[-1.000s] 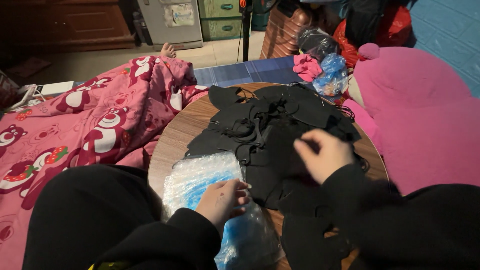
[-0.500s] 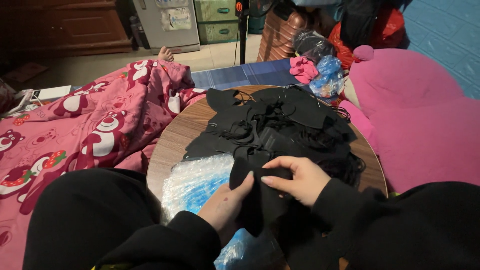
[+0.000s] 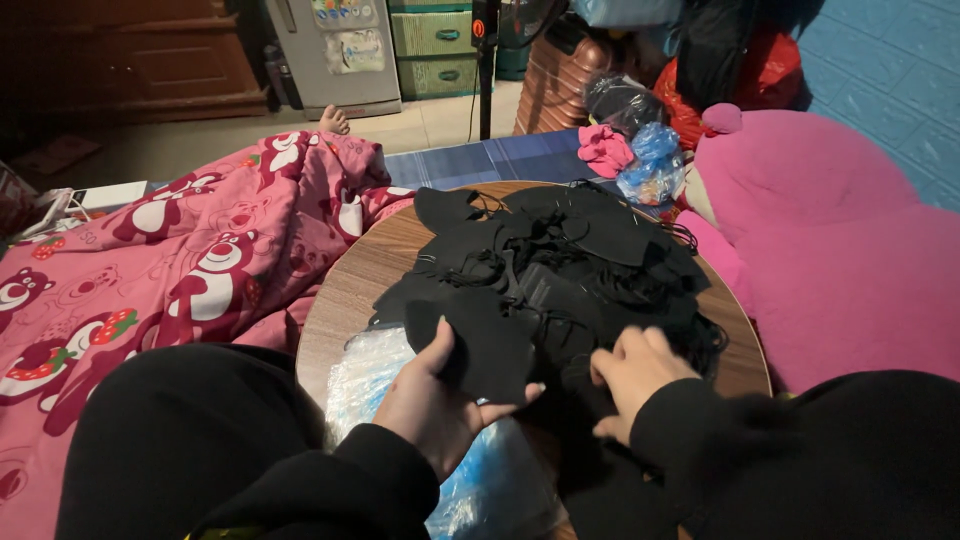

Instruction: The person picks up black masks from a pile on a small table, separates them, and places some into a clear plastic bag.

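A flat black fabric piece (image 3: 487, 350) is gripped in the left hand (image 3: 430, 405), thumb on top, above the clear plastic bag (image 3: 370, 375). The right hand (image 3: 632, 372), fingers curled, rests on the large unsorted heap of black fabric pieces (image 3: 560, 265) on the round wooden bench (image 3: 345, 290).

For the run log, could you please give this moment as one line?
left hand: holds black fabric piece | right hand: on black fabric pile | round wooden table
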